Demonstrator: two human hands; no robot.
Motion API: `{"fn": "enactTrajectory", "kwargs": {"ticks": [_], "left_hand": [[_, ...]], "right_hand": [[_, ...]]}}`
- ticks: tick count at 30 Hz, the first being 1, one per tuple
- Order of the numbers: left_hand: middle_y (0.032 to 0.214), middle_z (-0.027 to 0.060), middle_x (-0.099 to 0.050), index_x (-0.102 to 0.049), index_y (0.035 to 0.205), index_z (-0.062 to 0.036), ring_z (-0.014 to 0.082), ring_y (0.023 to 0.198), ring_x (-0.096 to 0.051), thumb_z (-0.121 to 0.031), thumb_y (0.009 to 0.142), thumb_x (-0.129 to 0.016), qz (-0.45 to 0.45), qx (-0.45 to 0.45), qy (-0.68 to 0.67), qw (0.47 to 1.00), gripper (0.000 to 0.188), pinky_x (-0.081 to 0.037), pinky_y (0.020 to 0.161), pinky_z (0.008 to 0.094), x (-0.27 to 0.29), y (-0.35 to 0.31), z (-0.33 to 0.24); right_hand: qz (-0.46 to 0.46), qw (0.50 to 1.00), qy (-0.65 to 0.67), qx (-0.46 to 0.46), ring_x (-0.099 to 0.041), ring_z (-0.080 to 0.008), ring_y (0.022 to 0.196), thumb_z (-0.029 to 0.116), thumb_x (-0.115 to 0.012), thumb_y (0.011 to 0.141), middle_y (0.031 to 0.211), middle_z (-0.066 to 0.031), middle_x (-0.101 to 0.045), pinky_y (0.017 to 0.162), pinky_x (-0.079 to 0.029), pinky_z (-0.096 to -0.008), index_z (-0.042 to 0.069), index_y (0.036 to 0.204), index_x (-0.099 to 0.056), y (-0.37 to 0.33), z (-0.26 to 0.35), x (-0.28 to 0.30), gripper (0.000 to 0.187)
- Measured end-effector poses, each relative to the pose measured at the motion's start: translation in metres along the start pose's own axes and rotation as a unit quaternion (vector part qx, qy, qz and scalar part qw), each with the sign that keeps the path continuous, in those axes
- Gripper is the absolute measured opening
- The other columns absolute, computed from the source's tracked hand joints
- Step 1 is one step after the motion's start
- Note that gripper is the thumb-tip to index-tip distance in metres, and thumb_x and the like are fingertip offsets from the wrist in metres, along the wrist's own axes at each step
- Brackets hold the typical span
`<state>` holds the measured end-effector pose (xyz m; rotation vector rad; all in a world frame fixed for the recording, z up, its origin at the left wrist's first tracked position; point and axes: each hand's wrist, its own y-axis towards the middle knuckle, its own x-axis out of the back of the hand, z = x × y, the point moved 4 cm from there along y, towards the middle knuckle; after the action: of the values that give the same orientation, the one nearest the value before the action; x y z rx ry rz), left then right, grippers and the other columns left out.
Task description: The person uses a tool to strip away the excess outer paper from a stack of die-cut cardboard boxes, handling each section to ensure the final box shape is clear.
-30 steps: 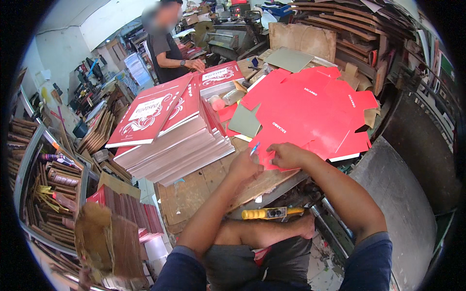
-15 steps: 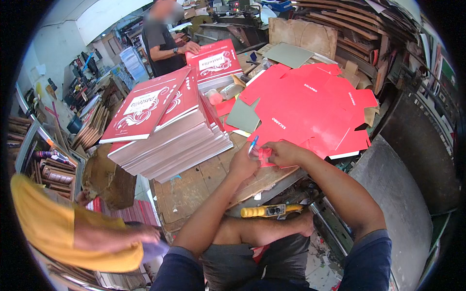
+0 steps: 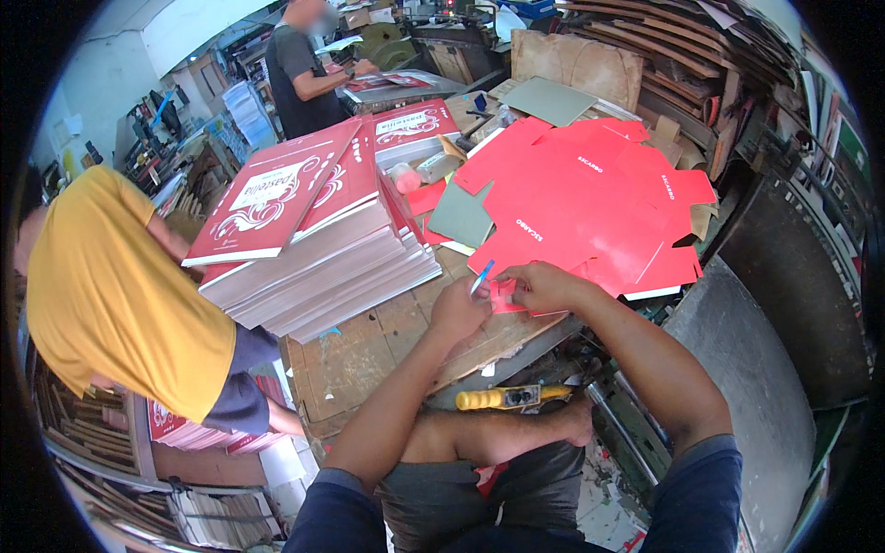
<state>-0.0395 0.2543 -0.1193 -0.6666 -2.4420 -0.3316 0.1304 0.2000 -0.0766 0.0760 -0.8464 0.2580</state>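
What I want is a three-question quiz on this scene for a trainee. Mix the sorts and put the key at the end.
1. Multiple choice: which stands left of the flat red cutouts?
A) the curved dark panel
B) the red-topped paper stack
C) the yellow-handled tool
2. True or false: in the picture, the person in the yellow shirt is left of that stack.
3. Short answer: which hand has the slim blue-and-white tool in its grip?

Key:
1. B
2. True
3. The left hand
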Motion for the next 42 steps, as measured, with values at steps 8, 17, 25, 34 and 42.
{"fn": "enactTrajectory", "kwargs": {"ticks": [8, 17, 25, 34, 42], "left_hand": [[0.09, 0.0083, -0.066, -0.063, 0.102, -0.0001, 0.0184, 0.083, -0.063, -0.012, 0.072, -0.077, 0.01, -0.02, 0.029, 0.999, 0.035, -0.051, 0.078, 0.0318, 0.0, 0.003, 0.004], [0.093, 0.0102, -0.069, -0.063, 0.107, -0.0036, 0.0253, 0.087, -0.068, -0.016, 0.071, -0.071, 0.024, -0.009, 0.015, 1.0, 0.039, -0.052, 0.079, 0.0363, 0.0, 0.004, 0.002], [0.09, 0.0097, -0.068, -0.063, 0.103, -0.0031, 0.0247, 0.085, -0.067, -0.015, 0.072, -0.071, 0.024, -0.023, 0.01, 0.999, 0.034, -0.052, 0.077, 0.0362, -0.001, 0.006, 0.009], [0.087, 0.01, -0.068, -0.064, 0.102, -0.0019, 0.0241, 0.082, -0.067, -0.015, 0.071, -0.071, 0.016, -0.026, 0.004, 1.0, 0.034, -0.052, 0.076, 0.0348, -0.002, 0.006, 0.009], [0.088, 0.0095, -0.069, -0.064, 0.104, -0.0014, 0.0228, 0.082, -0.067, -0.015, 0.071, -0.073, 0.034, -0.009, -0.014, 0.999, 0.037, -0.052, 0.076, 0.0345, -0.002, 0.006, 0.008]], "right_hand": [[0.023, 1.0, 0.008, -0.014, -0.07, -0.0264, 0.072, 0.01, -0.059, 0.078, 0.092, -0.019, -0.07, 0.076, -0.054, -0.039, 0.005, 0.12, -0.061, 0.001, 0.003, -0.001, 0.042], [0.023, 0.999, -0.041, -0.017, -0.068, -0.0281, 0.086, 0.01, -0.057, 0.078, 0.097, -0.0175, -0.069, 0.082, -0.052, -0.0397, 0.004, 0.115, -0.064, 0.001, 0.001, -0.001, 0.039], [0.032, 0.998, -0.038, -0.039, -0.068, -0.0284, 0.087, 0.01, -0.057, 0.077, 0.097, -0.0172, -0.07, 0.081, -0.052, -0.0392, 0.004, 0.115, -0.064, 0.0, 0.004, -0.003, 0.039], [0.028, 0.999, -0.039, -0.025, -0.068, -0.0294, 0.084, 0.01, -0.059, 0.075, 0.092, -0.0176, -0.07, 0.078, -0.053, -0.0387, 0.006, 0.114, -0.065, 0.0, 0.003, -0.002, 0.04], [0.025, 0.998, -0.037, -0.033, -0.068, -0.0317, 0.083, 0.011, -0.06, 0.076, 0.092, -0.0169, -0.07, 0.078, -0.053, -0.041, 0.008, 0.115, -0.064, -0.004, 0.005, 0.001, 0.039]]}}
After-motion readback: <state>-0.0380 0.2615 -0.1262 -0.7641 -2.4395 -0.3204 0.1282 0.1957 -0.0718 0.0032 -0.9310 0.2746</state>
